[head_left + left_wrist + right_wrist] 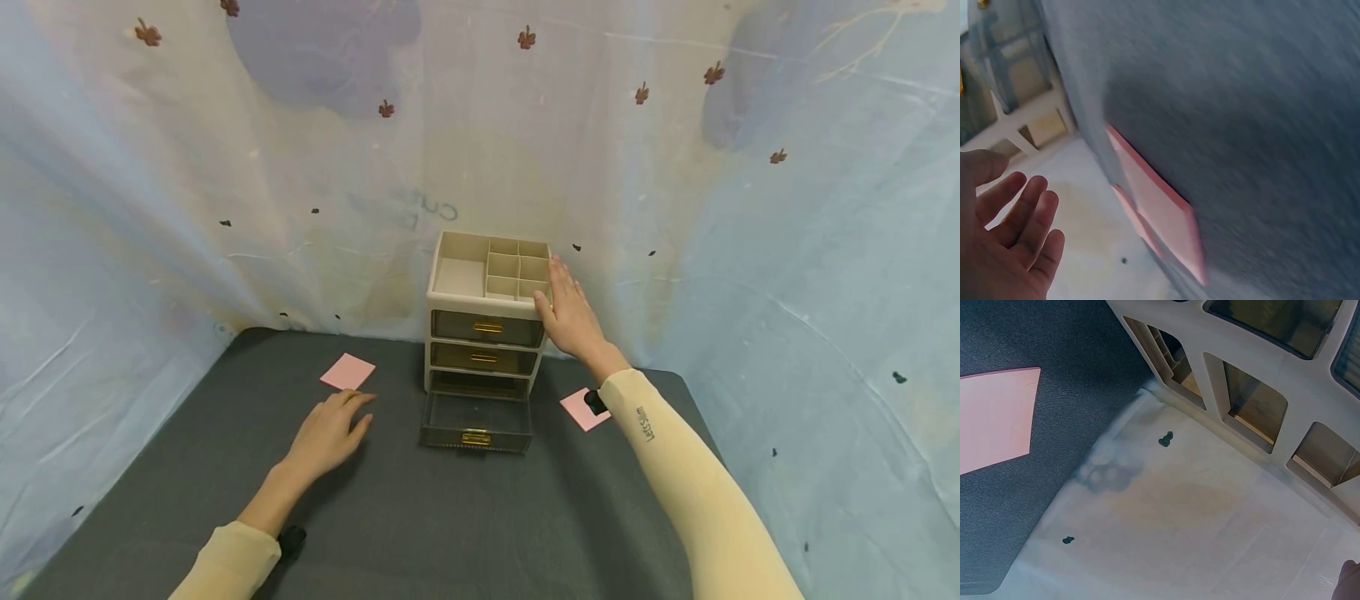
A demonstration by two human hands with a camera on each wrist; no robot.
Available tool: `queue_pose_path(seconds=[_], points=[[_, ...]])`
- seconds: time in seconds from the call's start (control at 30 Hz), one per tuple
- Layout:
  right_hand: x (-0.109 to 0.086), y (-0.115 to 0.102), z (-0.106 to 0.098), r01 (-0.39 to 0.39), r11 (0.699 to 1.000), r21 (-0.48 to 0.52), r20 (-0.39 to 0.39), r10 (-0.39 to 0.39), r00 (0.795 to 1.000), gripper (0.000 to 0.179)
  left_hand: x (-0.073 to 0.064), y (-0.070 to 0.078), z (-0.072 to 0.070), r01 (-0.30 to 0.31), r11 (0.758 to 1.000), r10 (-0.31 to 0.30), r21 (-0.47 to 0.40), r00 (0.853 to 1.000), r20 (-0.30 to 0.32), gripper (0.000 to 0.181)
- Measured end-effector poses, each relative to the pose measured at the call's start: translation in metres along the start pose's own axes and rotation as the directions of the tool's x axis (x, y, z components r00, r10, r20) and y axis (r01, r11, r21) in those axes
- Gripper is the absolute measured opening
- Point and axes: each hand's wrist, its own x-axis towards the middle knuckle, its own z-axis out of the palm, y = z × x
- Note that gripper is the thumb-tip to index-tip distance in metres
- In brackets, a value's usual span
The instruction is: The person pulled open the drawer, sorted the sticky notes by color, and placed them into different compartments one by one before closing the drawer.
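Note:
A cream desktop organizer (486,302) with a divided open top and dark see-through drawers stands at the back middle of the table. Its bottom drawer (442,437), with a gold handle, is pulled out toward me; the two drawers above sit closed. My right hand (572,315) lies with straight fingers along the organizer's upper right side, thumb at the front corner. In the right wrist view only a fingertip (1349,581) shows. My left hand (324,433), fingers loosely bent and holding nothing, hovers over the table in front of the left pink square pad (348,372).
A second pink pad (584,410) lies right of the organizer, partly behind my right wrist. The dark table (465,525) ends at a patterned curtain (360,275) behind and at the sides. The pulled-out drawer juts over the tabletop between my arms.

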Motion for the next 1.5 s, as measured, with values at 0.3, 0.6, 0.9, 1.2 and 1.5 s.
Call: queue_pose_path(seconds=[0.3, 0.6, 0.9, 1.2, 1.5], points=[[-0.001, 0.000, 0.000, -0.005, 1.000, -0.001, -0.002, 0.005, 1.000, 0.072, -0.007, -0.032, -0.005, 0.052, 0.998, -0.053, 0.021, 0.995, 0.089, 0.035], [-0.001, 0.000, 0.000, -0.011, 1.000, -0.002, -0.001, 0.011, 1.000, 0.072, -0.018, -0.055, -0.009, 0.050, 0.998, -0.057, 0.050, 0.985, 0.165, 0.036], [0.001, 0.001, -0.001, 0.001, 1.000, 0.002, -0.006, -0.001, 1.000, 0.072, -0.020, -0.061, -0.013, 0.079, 0.997, -0.083, 0.027, 0.968, 0.235, 0.049], [-0.001, -0.001, -0.001, 0.005, 1.000, 0.011, -0.011, -0.005, 1.000, 0.073, -0.019, -0.064, -0.012, 0.188, 0.981, -0.168, -0.045, 0.944, 0.282, 0.049], [-0.001, -0.002, -0.002, 0.002, 1.000, 0.012, -0.012, -0.002, 1.000, 0.072, -0.013, -0.067, -0.010, 0.258, 0.959, -0.212, -0.116, 0.928, 0.306, 0.053]])
